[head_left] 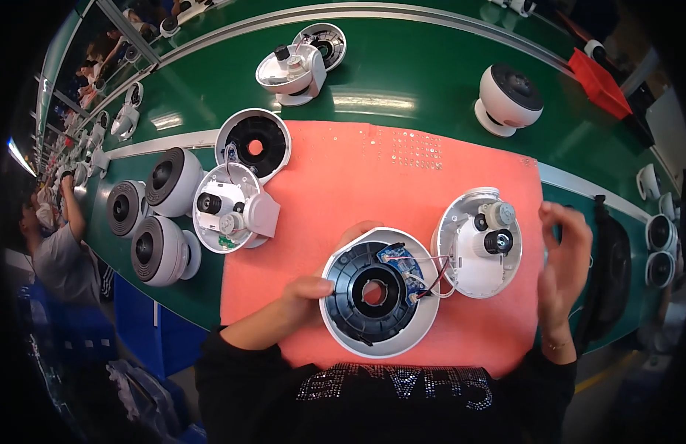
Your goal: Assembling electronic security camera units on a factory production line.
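Note:
My left hand (pixel 306 290) grips a round white housing half (pixel 426 325), thumb on its left rim and fingers round the far edge. Inside that shell sit a black ring-shaped insert (pixel 349 311) with a centre hole and a blue circuit board (pixel 403 268). Thin wires (pixel 440 275) link the board to a second white housing half (pixel 476 268) on the right, which carries a black lens-like cylinder (pixel 498 241) and a pale round motor-like part (pixel 499 214). Just right of that half, my right hand (pixel 563 259) is raised with fingers bent and apart, nothing visible in it.
Rows of tiny screws (pixel 417 150) lie on the pink mat (pixel 335 192). Another opened unit (pixel 232 207) rests at its left edge beside several closed round units (pixel 161 248). Beyond are an opened unit (pixel 295 70), a closed one (pixel 509 96) and a red tray (pixel 598 83). A person (pixel 65 251) works at far left.

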Available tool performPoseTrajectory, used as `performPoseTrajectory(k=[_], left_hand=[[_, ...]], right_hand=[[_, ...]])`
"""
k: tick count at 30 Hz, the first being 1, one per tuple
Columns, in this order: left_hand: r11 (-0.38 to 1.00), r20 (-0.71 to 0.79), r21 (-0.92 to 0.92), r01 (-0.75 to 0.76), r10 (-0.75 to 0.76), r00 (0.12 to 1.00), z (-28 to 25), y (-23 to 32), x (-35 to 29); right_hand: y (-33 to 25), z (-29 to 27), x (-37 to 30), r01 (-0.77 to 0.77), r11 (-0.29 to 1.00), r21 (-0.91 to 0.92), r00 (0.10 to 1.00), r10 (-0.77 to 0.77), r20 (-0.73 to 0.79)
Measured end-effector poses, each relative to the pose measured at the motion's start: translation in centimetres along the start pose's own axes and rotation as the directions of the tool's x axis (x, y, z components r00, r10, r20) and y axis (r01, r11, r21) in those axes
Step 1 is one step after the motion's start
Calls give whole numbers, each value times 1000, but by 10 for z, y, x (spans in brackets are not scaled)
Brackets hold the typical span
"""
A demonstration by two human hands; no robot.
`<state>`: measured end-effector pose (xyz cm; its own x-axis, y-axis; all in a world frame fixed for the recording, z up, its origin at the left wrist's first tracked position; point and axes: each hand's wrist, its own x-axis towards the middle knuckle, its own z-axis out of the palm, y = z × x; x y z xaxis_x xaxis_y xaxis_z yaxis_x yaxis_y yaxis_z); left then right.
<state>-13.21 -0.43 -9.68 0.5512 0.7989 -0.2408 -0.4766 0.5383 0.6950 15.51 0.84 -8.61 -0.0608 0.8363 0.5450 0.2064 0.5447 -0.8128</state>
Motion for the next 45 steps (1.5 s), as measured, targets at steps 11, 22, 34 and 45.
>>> performPoseTrajectory(k=[11, 22, 34, 45], left_hand=[[973, 235, 230, -14, -42, 971, 38, -6, -7], [736, 161, 639, -222, 154, 975, 24, -33, 78], [508, 296, 781, -362, 209, 932, 7, -18, -3], [-151, 319, 943, -295, 174, 931, 55, 8, 15]], right_hand=[[-69, 33, -11, 561, 825, -75, 752, -469, 463], [-44, -54, -17, -491, 871, 27, 861, 481, 163], [-35, -28, -36, -768, 595, 236, 617, 589, 522], [-21, -22, -13, -433, 899, -62, 784, 410, 466]])
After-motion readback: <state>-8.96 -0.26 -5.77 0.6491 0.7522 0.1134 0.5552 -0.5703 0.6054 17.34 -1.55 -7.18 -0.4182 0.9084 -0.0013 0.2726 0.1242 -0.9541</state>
